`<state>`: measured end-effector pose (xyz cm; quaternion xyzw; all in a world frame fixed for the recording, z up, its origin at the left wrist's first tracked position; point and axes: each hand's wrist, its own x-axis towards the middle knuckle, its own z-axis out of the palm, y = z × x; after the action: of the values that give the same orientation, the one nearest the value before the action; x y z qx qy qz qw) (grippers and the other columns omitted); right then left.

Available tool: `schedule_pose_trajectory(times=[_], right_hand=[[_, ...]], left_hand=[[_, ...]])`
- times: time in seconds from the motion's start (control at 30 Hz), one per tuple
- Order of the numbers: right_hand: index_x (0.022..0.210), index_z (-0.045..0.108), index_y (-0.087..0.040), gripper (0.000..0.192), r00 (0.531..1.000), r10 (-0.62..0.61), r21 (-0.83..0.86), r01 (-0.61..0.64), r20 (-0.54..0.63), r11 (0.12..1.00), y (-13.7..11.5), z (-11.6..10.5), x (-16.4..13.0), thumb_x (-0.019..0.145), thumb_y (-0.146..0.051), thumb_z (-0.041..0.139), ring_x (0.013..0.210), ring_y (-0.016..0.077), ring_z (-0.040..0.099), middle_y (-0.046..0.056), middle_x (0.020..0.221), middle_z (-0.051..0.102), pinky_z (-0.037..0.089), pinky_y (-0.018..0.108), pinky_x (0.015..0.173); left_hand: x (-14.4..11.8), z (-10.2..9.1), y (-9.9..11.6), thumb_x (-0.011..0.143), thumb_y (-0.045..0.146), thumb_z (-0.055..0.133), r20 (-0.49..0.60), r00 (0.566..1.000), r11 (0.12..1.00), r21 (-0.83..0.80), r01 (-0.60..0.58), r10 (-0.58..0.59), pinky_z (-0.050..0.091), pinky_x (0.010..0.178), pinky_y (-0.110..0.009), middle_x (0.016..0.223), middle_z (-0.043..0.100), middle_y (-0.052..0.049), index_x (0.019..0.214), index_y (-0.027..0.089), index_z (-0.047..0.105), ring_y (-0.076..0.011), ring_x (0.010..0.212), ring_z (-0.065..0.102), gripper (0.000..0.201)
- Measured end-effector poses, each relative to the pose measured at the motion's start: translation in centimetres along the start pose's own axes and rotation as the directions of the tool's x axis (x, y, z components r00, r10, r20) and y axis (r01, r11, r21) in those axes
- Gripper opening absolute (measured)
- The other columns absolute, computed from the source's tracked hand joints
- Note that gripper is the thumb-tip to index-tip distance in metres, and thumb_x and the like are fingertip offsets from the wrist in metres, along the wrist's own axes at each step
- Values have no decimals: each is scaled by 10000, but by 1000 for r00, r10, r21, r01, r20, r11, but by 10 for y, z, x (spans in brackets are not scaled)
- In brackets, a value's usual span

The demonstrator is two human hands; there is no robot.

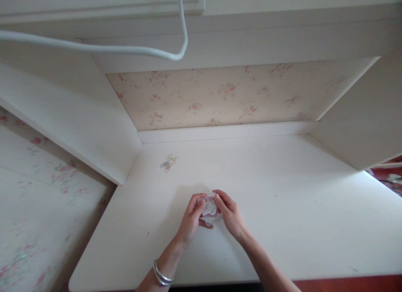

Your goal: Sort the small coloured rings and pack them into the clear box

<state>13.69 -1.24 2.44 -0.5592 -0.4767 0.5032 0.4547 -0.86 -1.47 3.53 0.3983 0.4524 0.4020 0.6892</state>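
Both hands meet over the front middle of a white desk [282, 225]. Between them is a small clear plastic bag [210, 209] with some print on it; its contents are too small to make out. My left hand [192, 216] is closed on the bag's left side, thumb on top and fingers beneath. On the opposite side, my right hand [229, 212] pinches the bag near its upper right edge. Farther back on the left lies a little pile of thin coloured rings [168, 162], apart from both hands.
White side panels stand at the left [78, 103] and right [361, 112] of the desk. A white cable [135, 50] hangs in front of the shelf above. Floral wallpaper [220, 95] covers the back wall. Tiny dark specks mark the desktop.
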Motion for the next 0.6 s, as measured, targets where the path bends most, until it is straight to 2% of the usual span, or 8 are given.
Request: schedule_pose_trajectory(times=[0.1, 0.2, 0.27, 0.33, 0.4, 0.5, 0.6], right_hand=[[1181, 559, -208, 481, 996, 45, 58, -49, 75, 997, -3, -5, -2, 840, -535, 467, 659, 140, 550, 18, 806, 622, 455, 256, 579], [1284, 487, -191, 548, 980, 62, 117, -85, 191, 990, -3, -10, -5, 844, -520, 483, 603, 122, 527, 16, 790, 609, 453, 262, 561], [1290, 488, -179, 550, 977, 48, 162, -83, 206, 983, -2, -12, -6, 843, -500, 505, 601, 113, 516, 17, 793, 606, 452, 263, 576], [1268, 515, -181, 527, 986, 37, 202, -70, 163, 977, 0, -13, -7, 838, -485, 525, 650, 118, 529, 26, 846, 617, 459, 269, 621], [1242, 543, -190, 504, 992, 40, 225, -67, 121, 972, 3, -13, -7, 831, -482, 537, 692, 127, 543, 31, 888, 630, 464, 277, 655], [1201, 578, -196, 472, 992, 26, 223, -53, 124, 973, 5, -14, -8, 822, -477, 554, 697, 134, 552, 24, 847, 641, 467, 274, 658], [1173, 598, -202, 447, 991, 16, 219, -45, 132, 975, 8, -14, -9, 817, -471, 566, 697, 137, 560, 20, 817, 645, 472, 270, 654]], left_hand=[[0, 1, 1, 830, 546, 482, -20, 1000, 1000, -31, 0, 0, 564, 503, -312, 1199, 549, -116, 1173, 234, 420, -226, 819, 650, 468], [-1, 2, 4, 804, 521, 551, -41, 999, 995, -96, -17, 13, 568, 643, -334, 1290, 495, -132, 1285, 263, 330, -237, 939, 631, 588], [-2, 4, 5, 770, 472, 627, -29, 1000, 990, -141, -13, 9, 545, 750, -350, 1318, 475, -126, 1363, 312, 207, -230, 1003, 610, 744], [-2, 5, 4, 731, 433, 686, -2, 1000, 989, -149, 20, -20, 520, 804, -366, 1317, 480, -124, 1395, 341, 131, -220, 994, 616, 870], [-1, 5, 1, 705, 424, 712, 10, 998, 992, -105, 66, -65, 510, 809, -360, 1261, 532, -134, 1394, 305, 192, -211, 944, 633, 871], [1, 5, -2, 708, 437, 704, -1, 996, 996, -21, 92, -92, 513, 752, -312, 1155, 606, -141, 1336, 224, 351, -208, 896, 641, 751], [3, 3, -6, 734, 425, 685, 19, 996, 996, 9, 90, -90, 513, 744, -307, 1140, 616, -133, 1326, 213, 367, -217, 919, 635, 705]])
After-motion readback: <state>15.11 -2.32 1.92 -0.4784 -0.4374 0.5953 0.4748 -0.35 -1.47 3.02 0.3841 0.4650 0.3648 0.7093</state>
